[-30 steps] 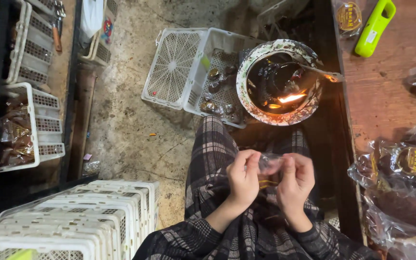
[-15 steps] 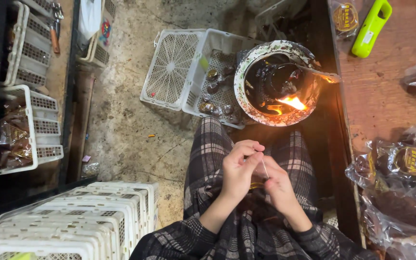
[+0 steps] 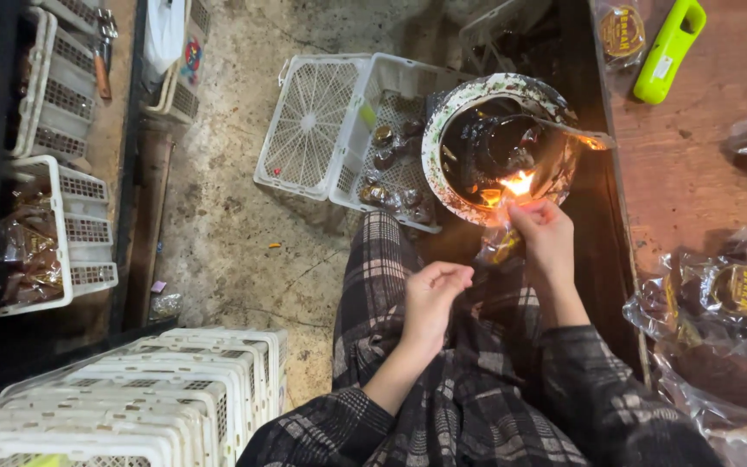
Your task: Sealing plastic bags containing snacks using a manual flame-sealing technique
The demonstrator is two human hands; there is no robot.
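My right hand (image 3: 548, 245) pinches a small clear plastic packet (image 3: 501, 245) and holds its top edge at a small flame (image 3: 519, 183) burning at the near rim of a round, blackened metal bowl (image 3: 443, 121). My left hand (image 3: 433, 298) hovers over my plaid-trousered lap, fingers loosely curled, holding nothing that I can see. Both forearms are in dark plaid sleeves.
A white plastic crate (image 3: 365, 130) with several wrapped pieces lies on the floor left of the bowl. Stacked white crates (image 3: 157, 398) sit at bottom left. A wooden table (image 3: 702, 164) on the right carries wrapped packets (image 3: 728, 294) and a green tool (image 3: 669, 50). Shelved crates (image 3: 45, 233) stand far left.
Both hands were together over my lap working the packet. Now my right hand has moved up to the flame with the packet, and my left hand has let go and stayed back.
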